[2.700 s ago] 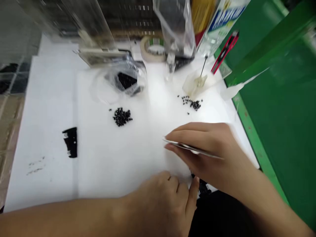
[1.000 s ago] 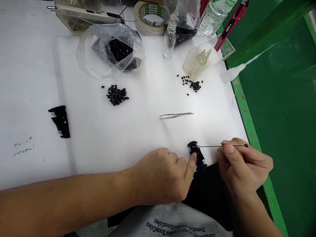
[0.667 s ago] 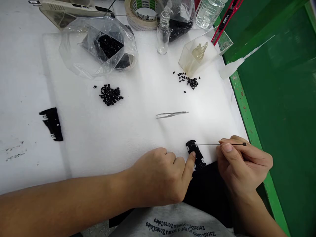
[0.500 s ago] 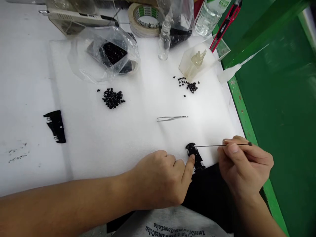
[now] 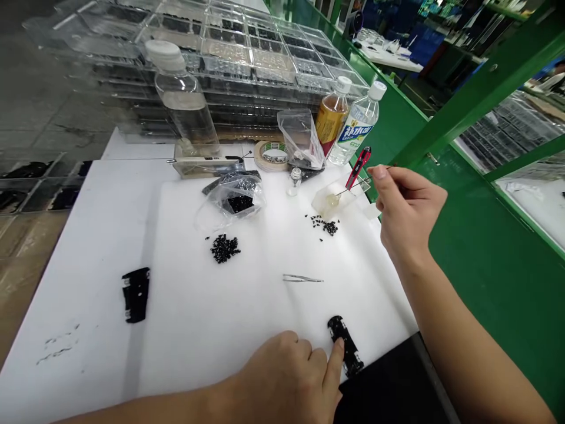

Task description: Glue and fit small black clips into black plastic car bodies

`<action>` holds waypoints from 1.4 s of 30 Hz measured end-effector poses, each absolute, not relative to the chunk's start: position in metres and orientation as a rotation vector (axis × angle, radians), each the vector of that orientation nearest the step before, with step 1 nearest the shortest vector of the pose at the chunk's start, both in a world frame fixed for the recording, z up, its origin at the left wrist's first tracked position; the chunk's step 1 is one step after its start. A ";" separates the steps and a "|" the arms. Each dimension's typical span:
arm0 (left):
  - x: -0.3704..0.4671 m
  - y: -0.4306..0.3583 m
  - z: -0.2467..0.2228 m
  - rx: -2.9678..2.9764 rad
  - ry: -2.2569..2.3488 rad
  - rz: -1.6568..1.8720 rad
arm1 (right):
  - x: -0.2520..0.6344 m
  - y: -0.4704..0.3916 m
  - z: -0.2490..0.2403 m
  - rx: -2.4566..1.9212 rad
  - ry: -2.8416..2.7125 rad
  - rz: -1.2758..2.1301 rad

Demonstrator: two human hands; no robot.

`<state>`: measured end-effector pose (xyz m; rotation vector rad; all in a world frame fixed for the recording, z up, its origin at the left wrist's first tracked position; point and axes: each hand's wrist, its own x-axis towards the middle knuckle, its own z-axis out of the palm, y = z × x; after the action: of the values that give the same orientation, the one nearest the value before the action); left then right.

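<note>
The grey floor [image 5: 30, 100] is blurred at upper left; the green frame [image 5: 454, 97] runs off the right edge. On the white table [image 5: 97, 229], the left hand [image 5: 300, 377], partly cut off, curls with its index finger on the black piece [image 5: 349, 351] at near right, hiding part; its palm contents cannot be told. The right hand [image 5: 410, 206] pinches a thin rod [image 5: 346, 190]; tip contact with the yellowish lump [image 5: 332, 201] is unclear.

Smooth, shiny metal tweezers [image 5: 306, 279]

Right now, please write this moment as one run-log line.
left hand: touching black piece; right hand: holding thin rod, end at yellowish lump; tweezers: lying on white pad
</note>
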<state>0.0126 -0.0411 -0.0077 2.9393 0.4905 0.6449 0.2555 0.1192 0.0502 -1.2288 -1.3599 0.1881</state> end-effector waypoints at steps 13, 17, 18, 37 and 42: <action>0.013 -0.045 -0.008 2.962 0.510 0.642 | 0.244 0.097 0.069 -1.228 -1.854 0.045; 0.014 -0.046 -0.012 2.958 0.507 0.684 | 0.202 0.097 0.072 -1.272 -2.687 0.140; 0.014 -0.046 -0.013 2.954 0.508 0.698 | 0.190 0.099 0.071 -1.294 -2.833 0.141; 0.012 -0.044 -0.009 2.982 0.526 0.604 | 0.222 0.101 0.072 -0.910 -2.556 0.347; 0.010 -0.044 -0.010 3.026 0.454 0.614 | 0.252 0.125 0.085 -1.159 -1.527 0.375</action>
<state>0.0104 -0.0443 -0.0099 3.0264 0.4543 0.6136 0.2520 0.1246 0.0852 -1.1587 -1.5269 0.3751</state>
